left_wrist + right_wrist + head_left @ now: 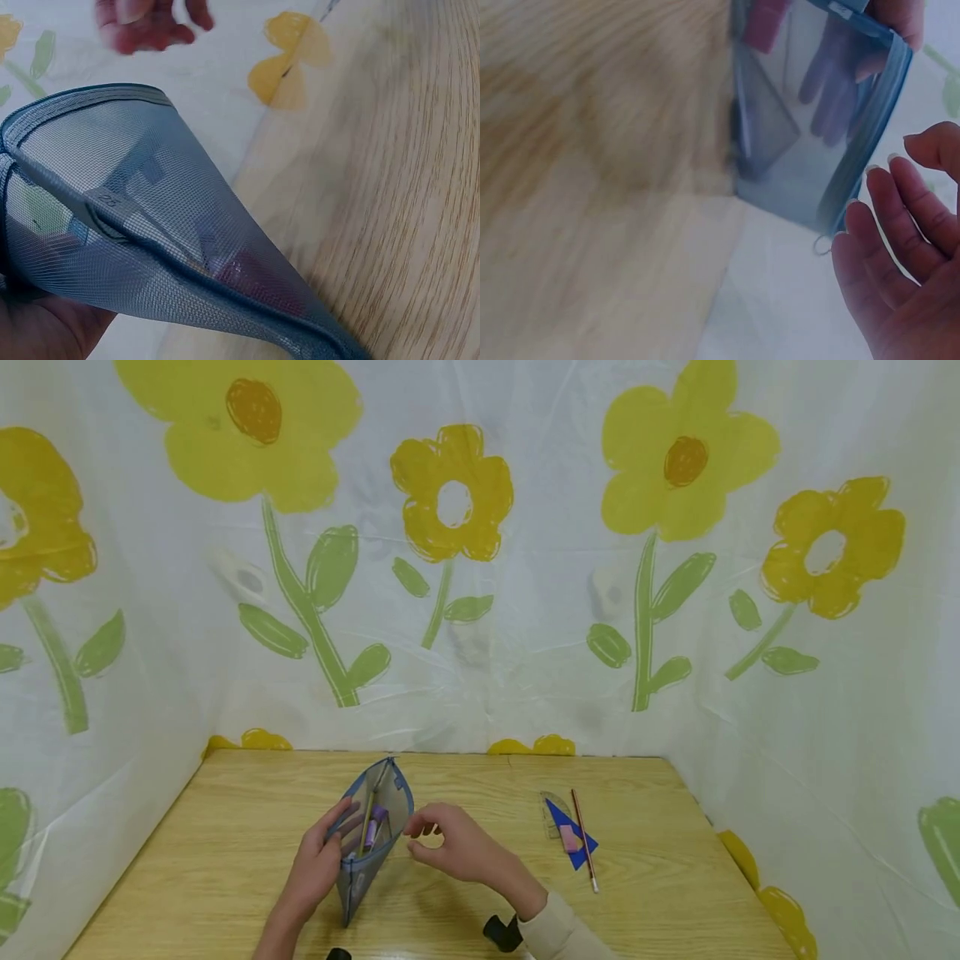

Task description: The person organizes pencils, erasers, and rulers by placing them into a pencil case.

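Observation:
A see-through mesh zip pouch (358, 883) with blue edging is held tilted above the table, its mouth spread open. My left hand (311, 867) grips it by the left side, thumb at the rim and fingers behind the mesh. Inside, a purple tube-shaped item (374, 828) and a thin yellowish stick (366, 821) show through the mouth. Through the mesh in the right wrist view, a reddish item (766, 24) and a triangular shape are visible. My right hand (456, 845), holding nothing, is beside the pouch's right rim with fingers loosely bent.
To the right on the wooden table (660, 860) lie a blue set square (560, 816), a clear protractor (548, 823), a pink eraser (570, 838) and a striped pencil (582, 832), overlapping. Flower-printed cloth (540, 635) surrounds the table at back and sides.

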Demonstrator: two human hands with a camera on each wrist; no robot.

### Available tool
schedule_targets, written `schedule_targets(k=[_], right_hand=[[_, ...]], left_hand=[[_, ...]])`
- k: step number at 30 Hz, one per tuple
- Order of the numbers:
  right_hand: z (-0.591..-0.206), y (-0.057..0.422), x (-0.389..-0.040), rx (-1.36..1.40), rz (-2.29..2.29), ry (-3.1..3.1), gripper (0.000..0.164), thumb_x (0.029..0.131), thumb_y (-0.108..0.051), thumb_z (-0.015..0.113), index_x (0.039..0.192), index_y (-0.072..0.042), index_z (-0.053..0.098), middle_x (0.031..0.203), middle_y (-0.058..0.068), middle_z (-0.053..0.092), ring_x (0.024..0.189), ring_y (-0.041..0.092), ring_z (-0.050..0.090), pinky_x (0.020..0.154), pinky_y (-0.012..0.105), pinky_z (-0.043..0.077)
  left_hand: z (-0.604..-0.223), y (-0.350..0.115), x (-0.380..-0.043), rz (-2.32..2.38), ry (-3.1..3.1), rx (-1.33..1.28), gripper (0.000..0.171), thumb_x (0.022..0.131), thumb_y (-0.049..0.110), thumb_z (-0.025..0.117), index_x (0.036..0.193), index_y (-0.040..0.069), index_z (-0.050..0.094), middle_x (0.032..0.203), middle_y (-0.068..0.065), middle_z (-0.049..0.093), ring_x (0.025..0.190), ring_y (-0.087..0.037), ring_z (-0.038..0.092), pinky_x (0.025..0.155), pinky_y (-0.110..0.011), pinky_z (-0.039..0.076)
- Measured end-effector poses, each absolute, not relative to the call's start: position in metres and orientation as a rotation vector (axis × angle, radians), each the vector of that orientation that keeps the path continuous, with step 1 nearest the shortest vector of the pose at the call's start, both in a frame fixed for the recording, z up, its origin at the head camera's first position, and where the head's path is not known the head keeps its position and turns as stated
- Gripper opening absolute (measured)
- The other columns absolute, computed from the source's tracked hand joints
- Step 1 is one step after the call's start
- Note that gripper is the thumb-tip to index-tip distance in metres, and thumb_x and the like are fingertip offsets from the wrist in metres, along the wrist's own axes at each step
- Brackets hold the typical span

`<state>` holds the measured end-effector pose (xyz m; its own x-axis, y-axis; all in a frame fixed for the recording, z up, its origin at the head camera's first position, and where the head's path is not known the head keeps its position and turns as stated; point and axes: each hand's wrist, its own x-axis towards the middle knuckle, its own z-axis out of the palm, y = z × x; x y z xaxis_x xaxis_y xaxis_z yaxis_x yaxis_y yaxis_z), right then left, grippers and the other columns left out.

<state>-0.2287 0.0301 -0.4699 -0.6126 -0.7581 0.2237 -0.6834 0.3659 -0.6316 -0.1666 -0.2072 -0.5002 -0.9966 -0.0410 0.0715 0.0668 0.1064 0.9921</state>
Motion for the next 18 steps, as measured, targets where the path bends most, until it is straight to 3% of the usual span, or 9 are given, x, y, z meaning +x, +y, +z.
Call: schedule_targets(k=[6, 18], right_hand=[[-0.482, 0.049, -0.224, -1.237, -1.077, 2.501, 0.014, 0.1, -0.019, 0.065, 0.111, -0.012, 0.071, 0.108, 0.001, 0.071, 0.094, 0.013, 0.063, 0.083, 0.028, 0.058], [-0.493, 0.09, -0.214, -1.021, -1.034, 2.611, 0.015, 0.095, -0.021, 0.071, 0.107, -0.013, 0.073, 0.096, -0.014, 0.065, 0.086, 0.002, 0.059, 0.076, 0.024, 0.056]], left_hand=[[-0.502, -0.208, -0.166, -2.035, -2.28, -0.034, 0.057, 0.101, -0.009, 0.017, 0.158, -0.01, 0.016, 0.16, -0.032, 0.027, 0.144, -0.05, 0.036, 0.112, -0.047, 0.046], [-0.499, -0.207, -0.165, -2.045, -2.292, 0.0, 0.057, 0.101, -0.009, 0.017, 0.158, -0.009, 0.017, 0.159, -0.032, 0.028, 0.144, -0.05, 0.037, 0.111, -0.048, 0.046]])
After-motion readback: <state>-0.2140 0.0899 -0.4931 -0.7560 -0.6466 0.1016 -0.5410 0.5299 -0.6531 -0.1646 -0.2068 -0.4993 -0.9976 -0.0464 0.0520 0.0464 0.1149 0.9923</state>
